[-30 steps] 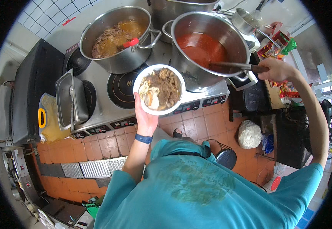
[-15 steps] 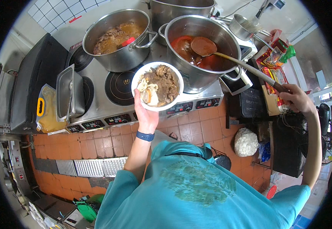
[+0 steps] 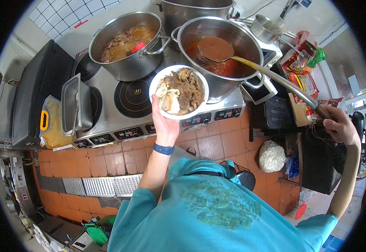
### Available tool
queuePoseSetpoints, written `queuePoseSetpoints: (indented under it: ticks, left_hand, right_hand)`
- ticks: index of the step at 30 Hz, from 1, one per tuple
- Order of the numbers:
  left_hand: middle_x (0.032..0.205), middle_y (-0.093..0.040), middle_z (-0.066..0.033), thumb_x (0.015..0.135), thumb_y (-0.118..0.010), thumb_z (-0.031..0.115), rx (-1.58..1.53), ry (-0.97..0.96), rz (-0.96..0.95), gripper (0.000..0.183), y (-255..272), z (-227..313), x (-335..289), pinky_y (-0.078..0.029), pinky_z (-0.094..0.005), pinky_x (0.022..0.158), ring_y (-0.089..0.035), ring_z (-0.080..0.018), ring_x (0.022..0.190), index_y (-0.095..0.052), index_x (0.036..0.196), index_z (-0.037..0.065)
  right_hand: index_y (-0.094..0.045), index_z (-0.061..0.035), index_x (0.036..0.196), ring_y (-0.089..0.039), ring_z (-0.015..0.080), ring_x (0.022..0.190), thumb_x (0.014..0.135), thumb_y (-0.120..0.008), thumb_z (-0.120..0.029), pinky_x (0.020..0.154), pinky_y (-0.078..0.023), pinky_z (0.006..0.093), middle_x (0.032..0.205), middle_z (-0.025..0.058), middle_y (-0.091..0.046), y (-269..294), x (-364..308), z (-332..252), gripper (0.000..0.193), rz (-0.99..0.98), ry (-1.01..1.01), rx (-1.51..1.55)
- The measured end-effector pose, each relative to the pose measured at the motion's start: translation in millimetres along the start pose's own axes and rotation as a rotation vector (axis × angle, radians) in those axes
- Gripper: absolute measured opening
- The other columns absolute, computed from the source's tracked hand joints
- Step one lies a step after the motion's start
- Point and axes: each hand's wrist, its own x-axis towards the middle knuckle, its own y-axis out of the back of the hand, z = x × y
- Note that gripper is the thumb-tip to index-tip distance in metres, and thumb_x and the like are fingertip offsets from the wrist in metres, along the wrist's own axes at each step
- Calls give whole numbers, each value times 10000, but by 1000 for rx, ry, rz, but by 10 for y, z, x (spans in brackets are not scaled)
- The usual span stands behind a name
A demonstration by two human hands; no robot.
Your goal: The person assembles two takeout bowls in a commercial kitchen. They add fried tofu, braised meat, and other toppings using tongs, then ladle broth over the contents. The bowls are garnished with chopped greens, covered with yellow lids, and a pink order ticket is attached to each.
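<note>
My left hand holds a white bowl from its near side, in front of the big pots. Brown stewed meat fills its right part, with pale pieces on the left. My right hand, far to the right, is closed round the end of a long-handled ladle. The ladle's bowl, full of reddish-brown broth, is over the right steel pot. Red, oily broth shows lower in that pot. Most of my left fingers are hidden under the bowl.
A second steel pot of meat stew, with a red-ended utensil in it, stands left on the cooktop. Another large pot stands behind. At left are a steel pan and a yellow oil jug. Packets lie right.
The ladle's bowl has risen slightly and shifted left in the pot, now full of broth. My right hand has dropped and moved right; the white bowl has moved slightly right.
</note>
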Motion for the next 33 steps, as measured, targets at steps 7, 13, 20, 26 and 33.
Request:
queuePoseSetpoints:
  ticks: [7,13,20,26,33]
  left_hand:
    - [1461,-492,-63,1008,-511,460,8,1,-34,550,4,10,12,-363,-438,1130,-458,-246,1353,-445,1444,130]
    - [1474,-489,-72,1021,-479,485,18,30,-87,583,-63,106,35,-377,-445,1128,-467,-254,1356,-424,1466,113]
    - [1506,-442,-67,1003,-450,581,92,-2,-160,659,-214,273,52,-352,-471,1143,-413,-256,1398,-384,1491,143]
    - [1529,-406,-67,980,-462,622,96,12,-123,706,-259,372,34,-329,-489,1156,-372,-262,1424,-349,1511,171]
    - [1516,-436,-81,1016,-383,591,82,-16,-93,672,-245,382,18,-368,-488,1140,-414,-276,1400,-373,1499,123]
  right_hand:
    - [-527,16,1321,-462,52,491,813,-716,-245,388,-315,185,889,48,-599,242,-299,257,601,197,89,-30]
    - [-497,7,1344,-452,32,490,805,-750,-552,408,-326,177,1007,89,-592,238,-486,64,816,80,65,-258]
    - [-455,3,1390,-520,104,702,825,-730,-514,599,-399,247,1089,106,-580,58,-602,96,814,187,155,-412]
    - [-439,18,1410,-536,247,1105,878,-709,-263,955,-416,374,1271,190,-540,1,-681,282,659,199,200,-275]
    - [-427,-97,1479,-520,222,1194,915,-671,-366,973,-447,327,1399,109,-499,92,-628,383,671,279,332,-590]
